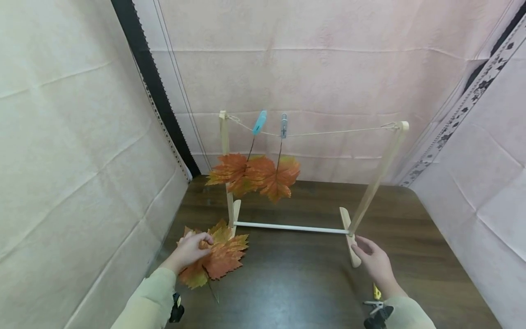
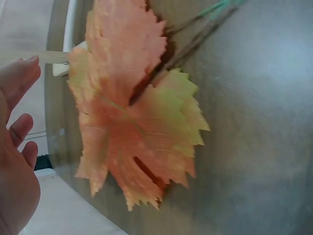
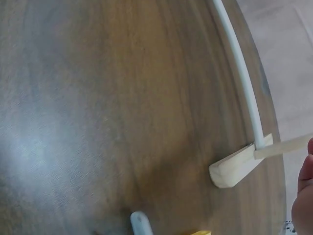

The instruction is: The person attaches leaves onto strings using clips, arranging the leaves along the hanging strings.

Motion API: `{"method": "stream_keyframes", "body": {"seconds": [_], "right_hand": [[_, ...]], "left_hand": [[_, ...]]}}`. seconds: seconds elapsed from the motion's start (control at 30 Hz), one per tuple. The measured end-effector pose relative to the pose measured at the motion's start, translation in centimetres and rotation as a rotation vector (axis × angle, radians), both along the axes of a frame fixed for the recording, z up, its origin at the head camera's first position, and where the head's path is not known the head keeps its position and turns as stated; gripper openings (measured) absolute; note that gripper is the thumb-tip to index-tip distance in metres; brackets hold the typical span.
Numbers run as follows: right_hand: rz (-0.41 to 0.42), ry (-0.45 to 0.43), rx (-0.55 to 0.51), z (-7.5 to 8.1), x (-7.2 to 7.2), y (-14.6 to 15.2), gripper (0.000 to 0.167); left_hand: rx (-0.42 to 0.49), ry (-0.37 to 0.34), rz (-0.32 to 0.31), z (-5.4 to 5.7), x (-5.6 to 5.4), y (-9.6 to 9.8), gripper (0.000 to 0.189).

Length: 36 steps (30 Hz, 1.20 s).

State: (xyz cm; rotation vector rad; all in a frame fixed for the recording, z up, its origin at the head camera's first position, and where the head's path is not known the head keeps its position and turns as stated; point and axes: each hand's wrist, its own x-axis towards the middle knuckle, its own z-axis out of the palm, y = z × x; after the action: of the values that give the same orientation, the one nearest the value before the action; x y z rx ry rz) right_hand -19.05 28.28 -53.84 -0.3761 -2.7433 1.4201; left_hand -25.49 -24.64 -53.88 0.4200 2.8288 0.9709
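Note:
My left hand hovers over orange and yellow artificial maple leaves lying at the table's left; its fingers are loosely bent and hold nothing. The left wrist view shows this hand apart from the leaves. My right hand is beside the right wooden foot of a small drying stand, fingers relaxed; whether they touch it I cannot tell. Two more maple leaves hang by their stems from the stand's string. A bright blue clothespin and a grey-blue clothespin clip them there.
A white rod joins the stand's feet; the right post leans outward. Near my right wrist lie a yellow clothespin and a grey clothespin, partly hidden. Pale cloth walls enclose the brown table.

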Motion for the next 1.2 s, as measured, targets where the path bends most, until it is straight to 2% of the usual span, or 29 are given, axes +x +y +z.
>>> {"method": "stream_keyframes", "body": {"seconds": [0.2,0.33,0.5,0.6,0.73,0.93,1.2], "right_hand": [[-0.009,-0.012,0.008,-1.0,0.8,0.5,0.07],[-0.012,-0.046,0.015,-1.4,1.3,0.8,0.073],[-0.012,-0.062,0.037,-1.9,1.7,1.2,0.068],[-0.006,-0.071,0.051,-2.2,2.0,1.4,0.065],[-0.013,-0.07,0.07,-2.7,2.2,1.6,0.062],[-0.017,-0.056,0.082,-3.0,2.4,1.7,0.056],[-0.017,-0.091,0.068,-3.1,2.5,2.0,0.076]], "left_hand": [[-0.022,0.061,-0.06,-1.5,1.1,-0.8,0.019],[-0.032,0.049,-0.076,-2.6,1.8,-1.0,0.022],[-0.048,0.04,-0.123,-3.8,2.7,-1.0,0.026],[-0.097,0.07,-0.163,-4.4,3.1,-0.8,0.028],[-0.177,0.139,-0.203,-5.0,3.2,-0.5,0.032],[-0.267,0.166,-0.24,-5.6,3.3,0.1,0.032],[-0.349,0.3,-0.278,-6.6,3.4,0.8,0.026]]}}
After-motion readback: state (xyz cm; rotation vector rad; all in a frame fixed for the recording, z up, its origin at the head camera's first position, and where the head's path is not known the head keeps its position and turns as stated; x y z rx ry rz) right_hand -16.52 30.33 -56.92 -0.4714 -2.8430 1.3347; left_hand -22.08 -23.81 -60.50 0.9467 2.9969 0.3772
